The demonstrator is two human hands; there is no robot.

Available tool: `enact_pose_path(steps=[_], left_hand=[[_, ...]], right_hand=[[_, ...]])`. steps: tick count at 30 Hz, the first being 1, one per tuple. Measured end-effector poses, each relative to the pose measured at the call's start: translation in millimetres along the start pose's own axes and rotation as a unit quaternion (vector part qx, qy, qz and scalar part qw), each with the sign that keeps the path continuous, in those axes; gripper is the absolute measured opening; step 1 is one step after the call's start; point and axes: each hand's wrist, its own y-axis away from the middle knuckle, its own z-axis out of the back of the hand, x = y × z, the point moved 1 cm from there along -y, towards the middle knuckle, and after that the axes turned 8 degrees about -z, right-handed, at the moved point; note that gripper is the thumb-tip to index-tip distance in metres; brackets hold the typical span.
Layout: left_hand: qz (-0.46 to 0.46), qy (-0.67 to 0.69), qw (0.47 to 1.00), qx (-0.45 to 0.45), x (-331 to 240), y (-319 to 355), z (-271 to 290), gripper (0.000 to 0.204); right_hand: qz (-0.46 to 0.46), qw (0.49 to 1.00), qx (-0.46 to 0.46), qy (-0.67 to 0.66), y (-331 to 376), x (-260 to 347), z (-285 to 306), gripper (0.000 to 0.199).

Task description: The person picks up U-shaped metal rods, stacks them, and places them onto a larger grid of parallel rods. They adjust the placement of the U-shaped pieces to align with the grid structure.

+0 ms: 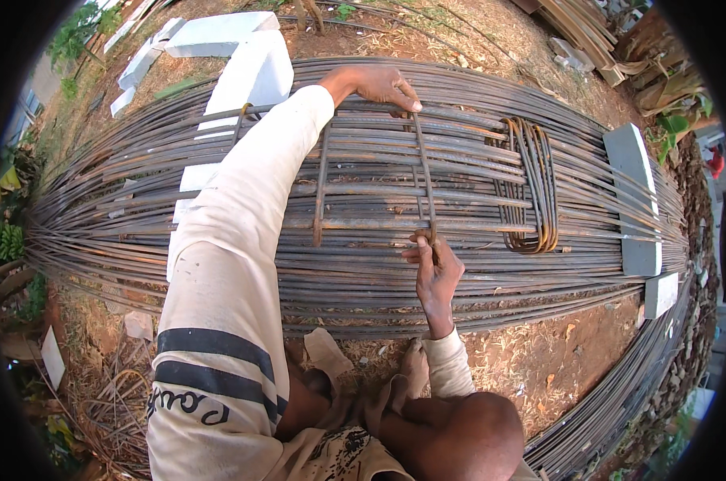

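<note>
Knees and a folded cloth sit nearest, on the red dirt just short of the rebar bundle (363, 280), a long stack of rusty steel bars lying across the ground. At the bundle's near edge the right hand (435, 268) has its fingers pressed together, pinching the lower end of a bent steel stirrup (425, 172) that lies across the bars. Over the bundle's far side the left hand (375, 84), reaching out on a cream sleeve, curls its fingers over the stirrup's upper end. Right of that stirrup, still on the bundle, rests a stack of rusty stirrups (529, 184). Further right a grey concrete block (631, 196) lies across the bars. Beyond the bundle's far-left edge lie white blocks (234, 56).
</note>
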Motion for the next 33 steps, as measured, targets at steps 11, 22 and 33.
enact_pose_path(steps=[11, 22, 33], left_hand=[[-0.017, -0.047, 0.996, -0.08, -16.2, -20.7, -19.3, 0.061], [0.007, -0.081, 0.994, -0.067, -0.3, -5.9, -8.4, 0.064], [0.044, 0.024, 0.992, -0.117, 16.7, 38.6, -6.6, 0.068]], right_hand=[[-0.003, 0.999, 0.017, -0.027, -0.2, -10.5, -0.2, 0.018], [-0.001, 0.999, 0.034, 0.01, -7.4, 2.6, -4.8, 0.018], [0.064, 0.993, -0.01, 0.103, 1.2, 5.6, -10.3, 0.02]])
